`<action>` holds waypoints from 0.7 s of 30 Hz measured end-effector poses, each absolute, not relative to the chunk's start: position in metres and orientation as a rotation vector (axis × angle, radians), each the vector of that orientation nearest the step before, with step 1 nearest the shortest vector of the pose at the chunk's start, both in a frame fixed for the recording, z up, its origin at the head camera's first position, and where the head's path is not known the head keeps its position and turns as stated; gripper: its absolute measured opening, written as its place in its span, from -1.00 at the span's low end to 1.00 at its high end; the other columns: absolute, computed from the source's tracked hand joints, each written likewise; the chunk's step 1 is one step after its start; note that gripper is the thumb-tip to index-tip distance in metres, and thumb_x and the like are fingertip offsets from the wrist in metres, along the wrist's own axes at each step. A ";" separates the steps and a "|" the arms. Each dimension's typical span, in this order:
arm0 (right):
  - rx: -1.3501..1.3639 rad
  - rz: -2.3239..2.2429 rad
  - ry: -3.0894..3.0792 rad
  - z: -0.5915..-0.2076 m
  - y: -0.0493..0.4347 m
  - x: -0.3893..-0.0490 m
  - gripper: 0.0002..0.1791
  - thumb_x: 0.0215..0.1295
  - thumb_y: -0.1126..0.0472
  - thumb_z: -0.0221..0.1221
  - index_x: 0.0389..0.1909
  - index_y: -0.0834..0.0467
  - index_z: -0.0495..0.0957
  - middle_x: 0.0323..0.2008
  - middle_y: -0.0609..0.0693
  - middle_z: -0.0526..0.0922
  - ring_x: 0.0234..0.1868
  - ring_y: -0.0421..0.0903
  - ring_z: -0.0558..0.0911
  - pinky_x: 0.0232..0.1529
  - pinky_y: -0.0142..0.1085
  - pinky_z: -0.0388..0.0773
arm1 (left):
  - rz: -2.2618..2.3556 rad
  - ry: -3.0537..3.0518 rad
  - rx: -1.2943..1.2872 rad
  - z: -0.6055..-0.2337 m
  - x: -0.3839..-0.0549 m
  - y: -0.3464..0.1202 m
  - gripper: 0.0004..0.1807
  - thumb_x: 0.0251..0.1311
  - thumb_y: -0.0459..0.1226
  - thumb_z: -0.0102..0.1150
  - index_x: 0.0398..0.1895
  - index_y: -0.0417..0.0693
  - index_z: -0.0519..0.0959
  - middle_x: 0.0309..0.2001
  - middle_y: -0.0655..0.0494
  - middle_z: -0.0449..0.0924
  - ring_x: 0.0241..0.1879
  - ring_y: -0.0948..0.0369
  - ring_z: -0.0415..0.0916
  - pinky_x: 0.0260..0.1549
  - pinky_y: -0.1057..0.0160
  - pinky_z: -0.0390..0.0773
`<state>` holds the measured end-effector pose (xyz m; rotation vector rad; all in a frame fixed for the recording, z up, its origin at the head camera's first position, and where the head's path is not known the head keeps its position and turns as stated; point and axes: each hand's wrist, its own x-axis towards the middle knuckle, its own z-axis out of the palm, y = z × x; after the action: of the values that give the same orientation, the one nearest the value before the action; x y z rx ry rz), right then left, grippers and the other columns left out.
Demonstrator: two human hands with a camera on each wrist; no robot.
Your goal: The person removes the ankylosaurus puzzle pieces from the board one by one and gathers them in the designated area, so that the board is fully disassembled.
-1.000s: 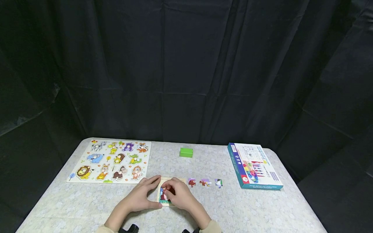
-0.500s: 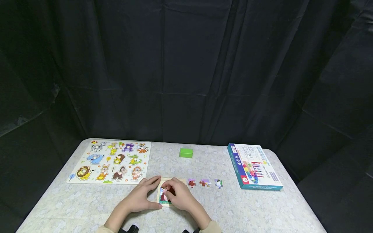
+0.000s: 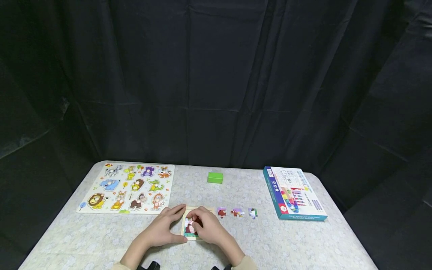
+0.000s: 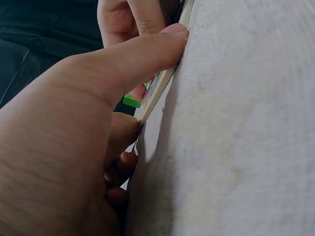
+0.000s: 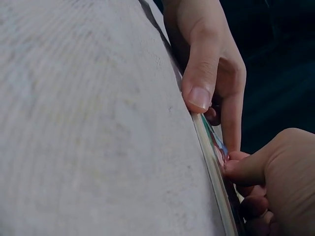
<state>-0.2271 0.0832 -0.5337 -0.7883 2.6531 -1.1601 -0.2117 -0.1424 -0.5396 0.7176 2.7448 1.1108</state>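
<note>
A small square wooden jigsaw tray [image 3: 182, 229] with a coloured picture lies on the table near its front. My left hand [image 3: 163, 227] holds the tray at its left side, the thumb at the near edge and the index finger at the far corner. My right hand [image 3: 210, 227] is over the tray, with thumb and index finger pinching a jigsaw piece against the picture. Those fingers and the back of the hand hide most of that piece and the tray's right part. In the right wrist view, the right thumb [image 5: 243, 169] sits low at the picture's surface.
Three loose jigsaw pieces [image 3: 237, 212] lie in a row right of the tray. A green block [image 3: 215, 177] stands farther back. An animal peg puzzle board [image 3: 129, 187] lies at the left, and a flat teal-edged game box [image 3: 293, 193] at the right. Black cloth [image 3: 216, 82] hangs behind.
</note>
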 end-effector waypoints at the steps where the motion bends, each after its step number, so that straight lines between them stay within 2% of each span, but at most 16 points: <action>1: -0.787 -1.159 2.651 -0.534 0.083 -0.227 -0.75 0.47 0.38 0.19 0.06 0.11 0.68 -0.26 -0.10 0.51 -0.34 -0.31 0.38 -0.28 -0.42 0.39 | 1.115 2.743 0.719 -0.540 -0.212 -0.143 0.14 -0.05 0.16 0.62 0.56 -0.20 0.39 0.62 -0.01 0.28 0.36 -0.01 0.34 0.41 -0.32 0.31; 4: -0.786 -1.163 2.648 -0.534 0.084 -0.227 -0.75 0.47 0.38 0.20 0.07 0.10 0.67 -0.22 -0.06 0.54 -0.31 -0.29 0.39 -0.25 -0.40 0.40 | 1.126 2.741 0.726 -0.541 -0.212 -0.143 0.14 -0.05 0.16 0.62 0.56 -0.22 0.39 0.62 -0.04 0.28 0.39 -0.06 0.32 0.42 -0.36 0.27; 11: -0.803 -1.186 2.646 -0.536 0.085 -0.228 -0.75 0.46 0.39 0.20 0.05 0.09 0.66 -0.22 -0.01 0.54 -0.29 -0.27 0.39 -0.22 -0.39 0.40 | 1.110 2.753 0.719 -0.541 -0.211 -0.143 0.14 -0.05 0.17 0.61 0.56 -0.20 0.39 0.61 0.00 0.29 0.34 0.02 0.35 0.40 -0.29 0.34; 21: -0.855 -1.116 2.717 -0.536 0.081 -0.228 -0.77 0.47 0.36 0.19 0.04 0.13 0.69 -0.22 -0.16 0.55 -0.24 -0.32 0.46 -0.14 -0.38 0.49 | 1.095 2.754 0.725 -0.540 -0.212 -0.142 0.13 -0.02 0.19 0.60 0.56 -0.18 0.40 0.62 0.03 0.29 0.26 0.13 0.37 0.34 -0.21 0.42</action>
<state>-0.2275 0.0812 -0.5362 -0.8546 2.7169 -1.1157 -0.2121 -0.1424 -0.5399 0.7250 2.7542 1.0950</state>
